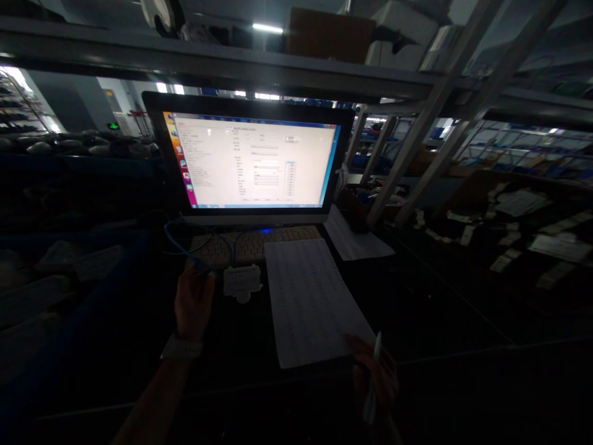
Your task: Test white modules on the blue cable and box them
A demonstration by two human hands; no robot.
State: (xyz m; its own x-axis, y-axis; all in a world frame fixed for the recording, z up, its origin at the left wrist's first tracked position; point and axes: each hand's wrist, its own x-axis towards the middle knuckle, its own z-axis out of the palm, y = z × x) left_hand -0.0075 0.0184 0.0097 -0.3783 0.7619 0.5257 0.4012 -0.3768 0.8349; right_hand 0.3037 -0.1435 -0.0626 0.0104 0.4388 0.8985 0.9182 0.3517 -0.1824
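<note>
Right hand [385,377] closed around slim pale pen [377,347], fingers at lower right corner of white rectangular printed paper sheet [308,303], flat on black tabletop [417,303], partly over pale keyboard [250,247]. Left hand [193,304] by thin blue cable [175,238]; too dark to tell whether gripping.

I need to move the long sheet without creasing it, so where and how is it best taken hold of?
Probably by its near left corner, pinched from the person's side. The sheet looks flat and that corner is bare, while its far end overlaps the keyboard and the right grip, holding a pen, crowds the near right.
</note>
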